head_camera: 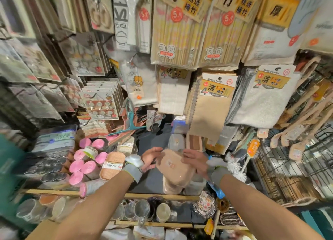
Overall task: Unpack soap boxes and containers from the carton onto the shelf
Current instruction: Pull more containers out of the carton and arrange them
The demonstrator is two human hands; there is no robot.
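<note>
left grip (pixel 151 159) flat-fingered against tan soap box (pixel 173 167) | right grip (pixel 194 160) fingers spread on it | forearms reach over shelf (pixel 153 196)

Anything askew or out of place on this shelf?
The top tan soap box sits tilted on its stack, between the left hand and right hand, not squared up. Nothing looks spilled or damaged.

Motion blur over tan container (pixel 175 167)
</note>
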